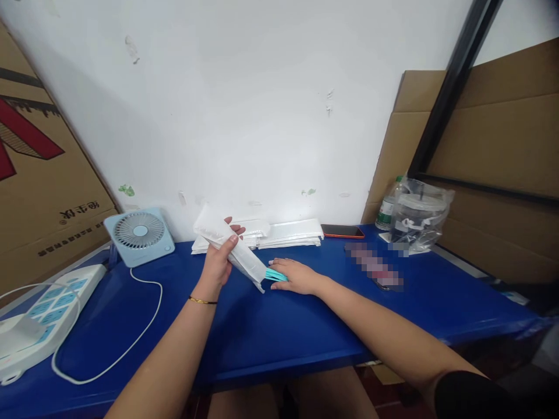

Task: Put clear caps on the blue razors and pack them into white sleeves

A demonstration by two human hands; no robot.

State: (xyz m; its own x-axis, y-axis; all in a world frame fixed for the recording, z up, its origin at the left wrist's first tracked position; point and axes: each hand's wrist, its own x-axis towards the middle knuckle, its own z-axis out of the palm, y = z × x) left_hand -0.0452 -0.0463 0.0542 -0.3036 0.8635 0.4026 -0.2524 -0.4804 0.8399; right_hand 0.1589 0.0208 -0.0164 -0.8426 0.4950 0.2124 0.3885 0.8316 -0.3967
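My left hand is closed around a long white packet, its thumb lying across the top. The packet tilts down to the right, and its lower end is open. Several thin turquoise strips stick out of that end. My right hand has its fingers closed on the strips; their exact kind cannot be made out. Behind my hands, flat white packets lie in stacks against the wall.
A light-blue fan and a white power strip with a cable stand at the left. Toward the right are a phone, a blurred-out object, a bottle and a bagged cup. Cardboard borders the blue table.
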